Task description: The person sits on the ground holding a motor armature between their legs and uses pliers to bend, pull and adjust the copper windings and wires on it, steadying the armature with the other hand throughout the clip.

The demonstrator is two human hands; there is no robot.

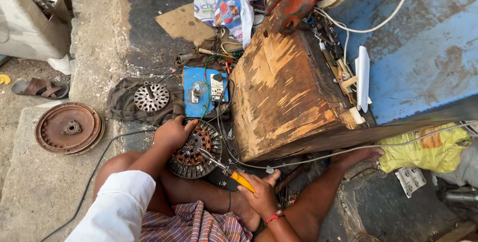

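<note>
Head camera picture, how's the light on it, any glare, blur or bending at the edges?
Head view: soft even daylight, no hard shadows; the stator under the left hand and the pliers in the right hand are sharp; the white sleeve is bright, nearly washed out; wide-angle bending shows at the edges, as on the wooden box and the blue wall.

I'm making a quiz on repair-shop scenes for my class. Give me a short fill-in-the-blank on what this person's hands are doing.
1. The right hand grips pliers with ____ handles.
2. The left hand rests on the rim of the round, copper-wound ____.
3. The blue board lies to the ____ of the wooden box in the picture.

Missing words: yellow; stator; left
</note>
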